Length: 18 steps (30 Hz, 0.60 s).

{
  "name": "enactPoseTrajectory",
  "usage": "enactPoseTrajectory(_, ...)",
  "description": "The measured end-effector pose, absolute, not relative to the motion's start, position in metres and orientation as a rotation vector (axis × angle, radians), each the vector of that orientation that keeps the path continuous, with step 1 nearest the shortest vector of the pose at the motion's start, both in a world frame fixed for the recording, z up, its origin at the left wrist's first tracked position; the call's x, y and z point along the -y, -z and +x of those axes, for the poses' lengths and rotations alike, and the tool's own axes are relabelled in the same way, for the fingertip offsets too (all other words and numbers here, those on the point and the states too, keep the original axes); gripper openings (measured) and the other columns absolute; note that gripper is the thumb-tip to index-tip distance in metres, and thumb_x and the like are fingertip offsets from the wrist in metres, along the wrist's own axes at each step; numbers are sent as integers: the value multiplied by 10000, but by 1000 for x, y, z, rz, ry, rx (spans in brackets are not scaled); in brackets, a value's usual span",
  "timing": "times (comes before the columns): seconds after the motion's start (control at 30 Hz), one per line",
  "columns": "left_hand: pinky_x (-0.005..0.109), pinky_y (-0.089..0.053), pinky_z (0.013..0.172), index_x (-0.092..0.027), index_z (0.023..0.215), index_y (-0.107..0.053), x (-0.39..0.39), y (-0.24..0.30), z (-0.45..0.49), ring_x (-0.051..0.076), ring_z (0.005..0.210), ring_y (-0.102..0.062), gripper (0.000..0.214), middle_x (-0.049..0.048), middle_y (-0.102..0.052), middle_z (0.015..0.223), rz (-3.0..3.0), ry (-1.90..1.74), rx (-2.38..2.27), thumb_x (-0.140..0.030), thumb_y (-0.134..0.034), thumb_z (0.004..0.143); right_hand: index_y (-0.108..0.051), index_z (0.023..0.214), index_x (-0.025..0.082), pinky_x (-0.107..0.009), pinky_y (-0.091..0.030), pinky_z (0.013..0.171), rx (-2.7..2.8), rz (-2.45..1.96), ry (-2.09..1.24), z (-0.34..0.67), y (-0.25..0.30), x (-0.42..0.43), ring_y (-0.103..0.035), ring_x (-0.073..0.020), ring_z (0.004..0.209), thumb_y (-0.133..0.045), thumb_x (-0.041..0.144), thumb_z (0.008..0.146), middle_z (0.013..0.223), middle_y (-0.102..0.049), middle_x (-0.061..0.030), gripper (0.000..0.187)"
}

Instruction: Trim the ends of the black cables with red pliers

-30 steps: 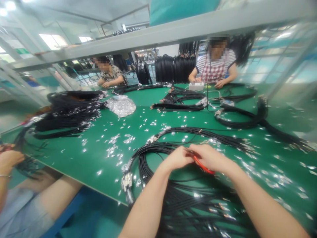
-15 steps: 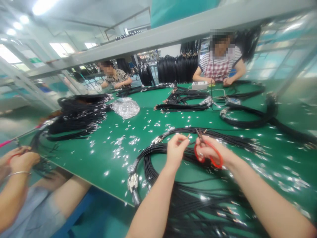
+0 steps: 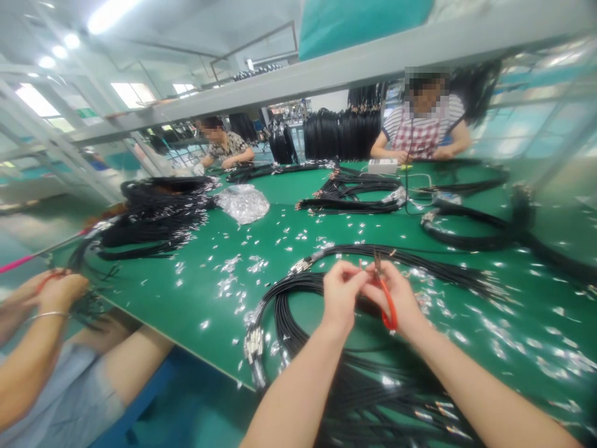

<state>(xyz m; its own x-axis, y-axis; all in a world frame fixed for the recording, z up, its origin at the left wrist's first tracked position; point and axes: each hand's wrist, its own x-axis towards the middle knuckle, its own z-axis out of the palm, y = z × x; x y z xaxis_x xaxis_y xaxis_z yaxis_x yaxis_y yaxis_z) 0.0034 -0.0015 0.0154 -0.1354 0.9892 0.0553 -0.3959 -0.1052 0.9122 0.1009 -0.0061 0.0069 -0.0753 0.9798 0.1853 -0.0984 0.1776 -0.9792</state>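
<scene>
My right hand [image 3: 400, 297] is closed round red-handled scissors [image 3: 387, 306], their tip pointing up at about chest height over the table. My left hand [image 3: 342, 292] pinches the end of a thin black cable just left of the scissor tip; both hands nearly touch. Below them a large coil of black cables [image 3: 298, 311] with metal connector ends lies on the green table [image 3: 196, 311] and spills toward me over the near edge.
Small silvery scraps [image 3: 233, 274] litter the table. More black cable bundles [image 3: 153, 214] lie at left and at the back [image 3: 354, 193], beside a clear plastic bag [image 3: 243, 202]. A person at my left holds cables [image 3: 51, 292]; two others sit across the table.
My hands rose from the cable coil and spread apart, then came together again with the scissors turned edge-on. The view shifted slightly right.
</scene>
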Motion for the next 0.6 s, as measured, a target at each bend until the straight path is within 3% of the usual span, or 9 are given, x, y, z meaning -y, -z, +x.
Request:
enactPoseTrajectory(0.17, 200, -380, 563, -139, 618, -527, -2, -12, 5, 73, 573, -487, 140, -29, -514, 612, 750, -1473, -879, -151, -661, 577, -455, 834, 235, -314, -498, 648, 1367, -983, -993, 105, -5, 5, -592, -147, 651, -689, 375, 671, 727, -579, 18, 317)
enactPoseTrajectory(0.33, 207, -358, 469, -122, 819, -613, -8, -19, -4, 78, 524, -487, 264, 22, -591, 699, 757, -1305, -782, -239, -676, 591, -445, 823, 233, -314, -510, 595, 1420, -991, -1080, 112, -8, 4, -605, -153, 601, -669, 383, 696, 655, -576, 32, 298)
enactPoseTrajectory(0.6, 204, -351, 480, -125, 685, -603, -13, -15, -10, 69, 503, -476, 129, 36, -635, 677, 858, -1354, -846, -231, -656, 634, -446, 812, 229, -308, -509, 555, 1369, -994, -1176, 115, -10, 1, -610, -149, 559, -690, 367, 672, 637, -574, 43, 313)
